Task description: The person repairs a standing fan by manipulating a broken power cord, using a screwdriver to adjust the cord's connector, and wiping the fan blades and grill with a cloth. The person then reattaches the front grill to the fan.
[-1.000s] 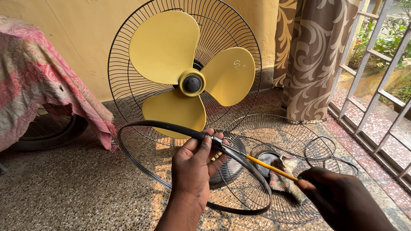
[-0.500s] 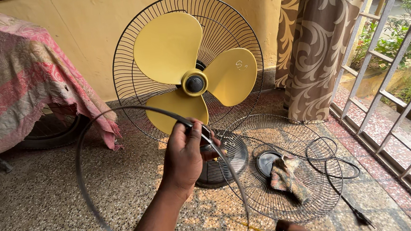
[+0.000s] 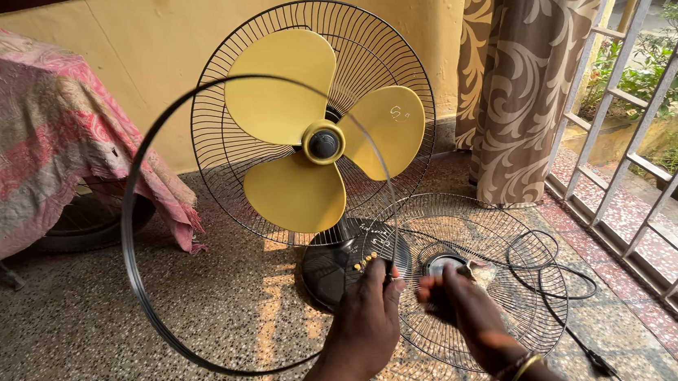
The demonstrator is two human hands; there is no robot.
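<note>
Ring point(image 3: 145, 289) upright in my left hand point(image 3: 365, 327), fingers pinched on its lower edge before the yellow-bladed fan point(image 3: 313, 127) — right hand point(image 3: 464, 306) blurred, grip unclear, over the loose grille point(image 3: 520, 297) on the floor; I judge reassembly stage, needing both hands steadying the ring

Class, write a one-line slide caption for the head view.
Left hand holds a thin black ring before a yellow-bladed fan; right hand alongside.

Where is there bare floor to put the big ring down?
Bare floor lies left of the fan base, below the pink cloth. Right is crowded: the loose grille and cord, up to the window bars.
</note>
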